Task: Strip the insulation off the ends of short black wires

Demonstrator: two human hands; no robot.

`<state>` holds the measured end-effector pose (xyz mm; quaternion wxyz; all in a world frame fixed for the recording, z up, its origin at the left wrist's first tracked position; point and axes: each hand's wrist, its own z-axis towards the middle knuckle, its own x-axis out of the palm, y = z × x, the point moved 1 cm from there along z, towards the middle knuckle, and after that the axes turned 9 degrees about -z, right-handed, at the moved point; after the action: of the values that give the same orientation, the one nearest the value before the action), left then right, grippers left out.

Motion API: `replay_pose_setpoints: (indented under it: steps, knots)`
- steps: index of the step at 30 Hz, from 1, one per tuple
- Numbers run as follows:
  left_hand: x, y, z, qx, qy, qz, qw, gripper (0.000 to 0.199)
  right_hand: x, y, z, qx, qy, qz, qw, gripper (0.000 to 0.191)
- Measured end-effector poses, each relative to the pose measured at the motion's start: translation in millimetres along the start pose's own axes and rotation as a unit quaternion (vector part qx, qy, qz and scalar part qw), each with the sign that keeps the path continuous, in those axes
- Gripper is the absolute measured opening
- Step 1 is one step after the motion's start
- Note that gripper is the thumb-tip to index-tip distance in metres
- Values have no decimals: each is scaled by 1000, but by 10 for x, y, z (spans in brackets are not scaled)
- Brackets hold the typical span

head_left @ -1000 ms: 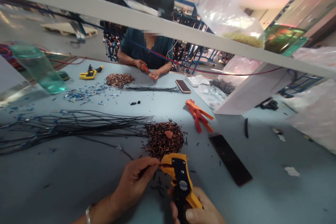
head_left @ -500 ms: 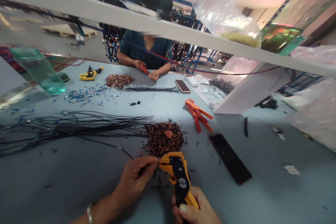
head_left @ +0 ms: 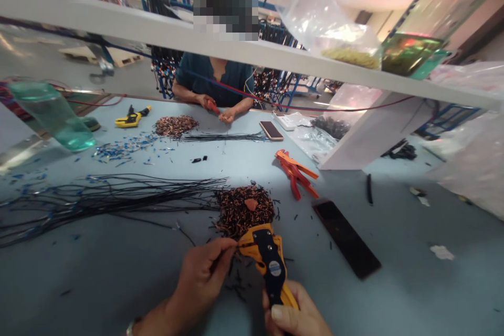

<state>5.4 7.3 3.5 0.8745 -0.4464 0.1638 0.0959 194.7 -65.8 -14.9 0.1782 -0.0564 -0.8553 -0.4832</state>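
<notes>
- The left hand (head_left: 205, 272) is pinching with thumb and forefinger, its grip closing on a thin dark wire end right at the mouth of the wire stripper; the fingertips are almost touching the yellow head.
- The right hand (head_left: 296, 311) is grasping the handles of that yellow-and-black wire stripper (head_left: 271, 262), its grip wrapping the lower end with the thumb lying on top.
- The wire stripper is slanting from the right hand up and leftward, its mouth facing the left fingertips; the wire end is lying roughly level, left to right, in line with that mouth. The left hand is sitting nearer to the mouth, the right hand nearer to the handle ends. How tightly the jaws are biting, I cannot tell.
- A black wire (head_left: 188, 235) with a bluish tip is showing beyond the left hand, running behind it; whether it is the pinched one, I cannot tell.
- A pile of clippings (head_left: 242, 210) is lying on the bench (head_left: 110, 278) just beyond the wire stripper's head, and a bundle of black wires (head_left: 129, 200) is stretching leftward from it.
- Red-orange pliers (head_left: 293, 174) and a dark phone (head_left: 348, 241) are resting to the right.
</notes>
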Motion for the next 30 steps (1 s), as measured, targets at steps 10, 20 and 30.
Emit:
replay_pose_setpoints:
  steps: [10, 20, 30]
  knots:
    - [7, -40, -14, 93, 4, 91, 992, 17, -94, 209, -35, 56, 70, 72, 993, 41]
    - [-26, 6, -81, 100, 21, 120, 987, 20, -368, 286, -31, -2, 84, 113, 990, 33]
    - [45, 1, 22, 12, -6, 95, 995, 16, -458, 351, -98, -177, -168, -304, 921, 39]
